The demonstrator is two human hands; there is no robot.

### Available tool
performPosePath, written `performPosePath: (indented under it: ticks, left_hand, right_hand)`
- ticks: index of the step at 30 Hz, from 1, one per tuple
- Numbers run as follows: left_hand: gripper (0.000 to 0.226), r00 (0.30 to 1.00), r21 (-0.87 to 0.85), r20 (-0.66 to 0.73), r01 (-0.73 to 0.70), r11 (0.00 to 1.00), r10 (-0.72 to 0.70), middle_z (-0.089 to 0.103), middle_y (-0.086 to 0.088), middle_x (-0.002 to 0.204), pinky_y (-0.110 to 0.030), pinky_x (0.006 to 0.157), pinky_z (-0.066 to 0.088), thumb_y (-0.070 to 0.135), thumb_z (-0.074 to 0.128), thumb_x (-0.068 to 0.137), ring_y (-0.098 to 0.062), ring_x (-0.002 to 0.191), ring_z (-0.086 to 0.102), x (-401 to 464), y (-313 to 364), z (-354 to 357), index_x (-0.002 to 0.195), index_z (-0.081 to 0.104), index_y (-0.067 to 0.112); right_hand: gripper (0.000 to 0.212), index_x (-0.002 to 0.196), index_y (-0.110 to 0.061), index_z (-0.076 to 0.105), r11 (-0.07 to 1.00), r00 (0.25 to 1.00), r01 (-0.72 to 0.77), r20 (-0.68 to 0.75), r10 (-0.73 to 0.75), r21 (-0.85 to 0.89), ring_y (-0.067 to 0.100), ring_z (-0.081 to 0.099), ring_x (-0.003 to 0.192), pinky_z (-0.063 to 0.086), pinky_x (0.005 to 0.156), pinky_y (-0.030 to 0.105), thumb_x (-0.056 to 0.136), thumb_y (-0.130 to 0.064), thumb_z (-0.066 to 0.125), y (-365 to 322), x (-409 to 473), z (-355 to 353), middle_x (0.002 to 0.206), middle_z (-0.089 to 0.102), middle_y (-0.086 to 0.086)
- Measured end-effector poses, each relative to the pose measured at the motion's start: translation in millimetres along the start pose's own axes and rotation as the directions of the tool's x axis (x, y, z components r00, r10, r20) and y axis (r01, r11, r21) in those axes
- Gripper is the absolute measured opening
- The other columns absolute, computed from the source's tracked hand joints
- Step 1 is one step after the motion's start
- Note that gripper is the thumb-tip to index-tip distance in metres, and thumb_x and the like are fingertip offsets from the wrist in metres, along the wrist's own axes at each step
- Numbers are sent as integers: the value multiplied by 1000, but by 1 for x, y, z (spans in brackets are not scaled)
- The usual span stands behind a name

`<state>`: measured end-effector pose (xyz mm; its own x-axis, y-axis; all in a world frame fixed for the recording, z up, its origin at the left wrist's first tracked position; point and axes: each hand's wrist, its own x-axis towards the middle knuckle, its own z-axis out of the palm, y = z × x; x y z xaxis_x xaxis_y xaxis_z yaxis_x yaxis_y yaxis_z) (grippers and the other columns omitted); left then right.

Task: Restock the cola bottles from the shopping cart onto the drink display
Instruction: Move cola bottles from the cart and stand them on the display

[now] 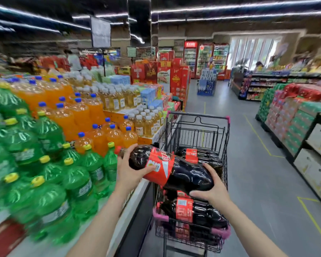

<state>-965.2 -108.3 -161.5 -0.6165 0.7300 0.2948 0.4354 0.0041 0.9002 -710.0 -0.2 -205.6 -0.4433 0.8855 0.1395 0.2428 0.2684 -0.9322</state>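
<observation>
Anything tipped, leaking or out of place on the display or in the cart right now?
Nothing stands out. The cola bottle is sideways only because the left hand and right hand are lifting it from the shopping cart. The green bottles and orange bottles stand upright; no spill shows.

**Both hands engaged on one bottle**

Landmark: the large dark plastic cola bottle with the red label (171, 170), lying on its side.

Left hand (127, 170): at the bottle's neck end, palm against its near side, thumb laid over the red label, fingers curled up around the shoulder. Forearm bare, rising from lower left.

Right hand (212, 190): at the bottle's base end, fingers spread across the lower curve, thumb on top. Forearm bare, rising from lower right.
</observation>
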Motion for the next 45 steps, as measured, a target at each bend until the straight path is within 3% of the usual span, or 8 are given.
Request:
performPosePath:
  ticks: [5, 9, 13, 19, 25, 32, 37, 45]
  left_hand:
    - [87, 996, 11, -80, -23, 1000, 24, 38, -5, 124, -45, 100, 42, 67, 77, 36, -23, 110, 46, -60, 20, -33, 115, 41, 61]
    - [87, 992, 36, -114, -48, 998, 52, 35, -4, 132, -41, 102, 41, 45, 90, 49, -23, 117, 44, -108, 32, -58, 124, 45, 49]
    - [86, 984, 66, -169, -46, 997, 57, 33, 0, 134, -40, 105, 38, 43, 90, 50, -18, 120, 41, -150, 31, -92, 124, 45, 48]
    - [81, 964, 132, -265, -3, 991, 38, 37, -3, 126, -28, 98, 36, 37, 90, 54, -14, 106, 42, -202, 30, -157, 121, 45, 48]
    - [83, 937, 167, -345, 3, 986, 56, 38, -2, 132, -25, 97, 36, 47, 90, 47, -15, 118, 44, -239, 18, -247, 117, 45, 54]
    - [85, 917, 252, -392, 27, 967, 77, 39, -3, 123, -18, 91, 31, 37, 90, 53, -9, 104, 43, -267, -4, -362, 126, 46, 46]
    - [87, 922, 271, -377, 23, 962, 84, 39, -2, 125, -21, 98, 30, 41, 91, 51, -8, 110, 40, -270, -23, -434, 127, 48, 44]
    - [81, 930, 311, -356, 23, 950, 94, 40, 1, 129, -26, 102, 33, 44, 90, 50, -11, 119, 43, -226, -57, -491, 116, 45, 57]
  right_hand:
    - [104, 130, -45, 37, 987, 996, 66, 66, -57, -144, 13, 49, 107, 41, 92, 25, 44, -25, 92, -29, -43, 4, 127, 43, 1]
    - [109, 138, -40, 33, 962, 985, 119, 151, -84, -246, 11, 36, 117, 32, 102, 26, 45, -28, 90, -40, -82, 12, 135, 29, -2]
    - [108, 134, -40, 35, 965, 976, 125, 201, -79, -231, 14, 39, 113, 34, 97, 26, 38, -39, 86, -51, -117, 34, 126, 33, -1]
    - [99, 130, -38, 38, 949, 952, 200, 277, -130, -242, 11, 38, 104, 35, 93, 25, 47, -25, 90, -76, -154, 83, 119, 35, -1]
    - [104, 129, -39, 39, 952, 921, 239, 355, -160, -190, 14, 41, 111, 40, 102, 33, 35, -42, 82, -114, -190, 157, 120, 38, -1]
    - [99, 127, -42, 39, 967, 910, 234, 371, -182, -98, 17, 45, 107, 43, 89, 27, 42, -30, 88, -153, -236, 269, 116, 40, -1]
    - [97, 121, -42, 39, 970, 900, 236, 390, -193, -65, 16, 44, 105, 39, 84, 23, 35, -40, 84, -177, -254, 340, 115, 41, 2]
    - [99, 133, -31, 33, 968, 875, 221, 463, -143, -118, 13, 40, 99, 41, 54, 5, 50, -26, 87, -187, -217, 424, 119, 38, 4]
